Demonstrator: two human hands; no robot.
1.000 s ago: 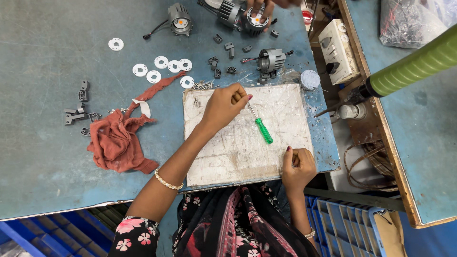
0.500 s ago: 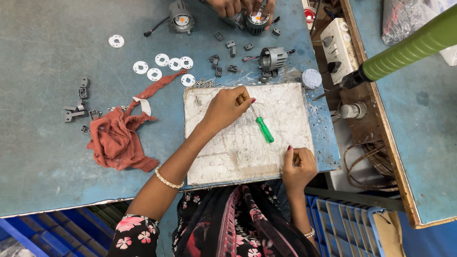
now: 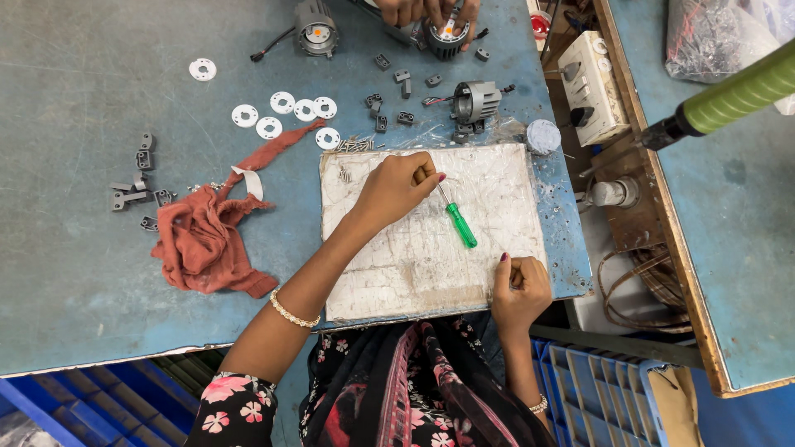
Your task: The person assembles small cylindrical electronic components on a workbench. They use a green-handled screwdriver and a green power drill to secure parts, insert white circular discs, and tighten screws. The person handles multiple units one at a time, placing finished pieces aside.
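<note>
resting unchanged beside green screwdriver (image 3: 460,225)

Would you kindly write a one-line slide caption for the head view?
Left hand beside a green-handled screwdriver on a white board; right hand fisted at its edge.

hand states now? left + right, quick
Left hand: closed, fingertips at the shaft of the green screwdriver lying on the white board.
Right hand: closed fist at the board's edge; contents cannot be told.
</note>
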